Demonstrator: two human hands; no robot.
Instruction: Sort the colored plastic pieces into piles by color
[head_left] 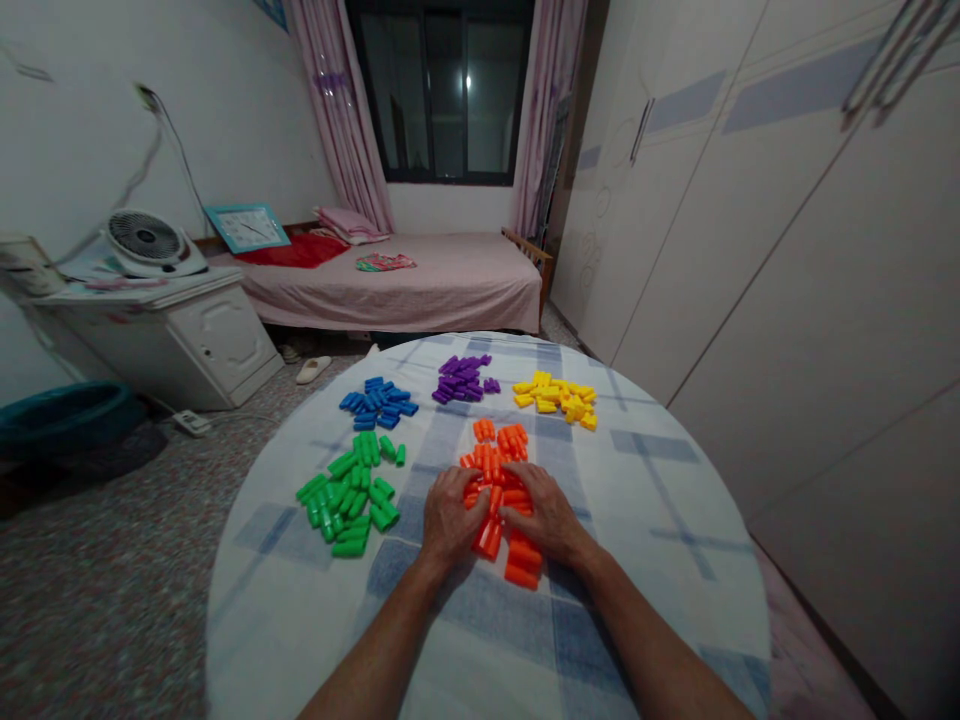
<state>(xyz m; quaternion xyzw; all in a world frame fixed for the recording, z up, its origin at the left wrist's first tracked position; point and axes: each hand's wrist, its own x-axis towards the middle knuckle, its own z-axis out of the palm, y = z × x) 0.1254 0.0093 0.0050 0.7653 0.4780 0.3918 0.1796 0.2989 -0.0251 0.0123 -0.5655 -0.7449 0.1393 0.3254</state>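
Observation:
A round table with a blue-checked white cloth (637,480) carries piles of small plastic tubes sorted by colour. Both my hands rest on the orange pile (499,455) near the table's front middle. My left hand (448,520) lies on the pile's left side with fingers curled over orange pieces. My right hand (546,515) covers the pile's right side, fingers bent around pieces. More orange pieces (523,562) show between and below my palms. What exactly each hand grips is partly hidden.
A green pile (349,495) lies to the left, with blue (379,402), purple (463,380) and yellow (556,395) piles farther back. Beyond the table are a bed (420,280), a white cabinet with a fan (150,245), and wardrobe doors (787,250) on the right.

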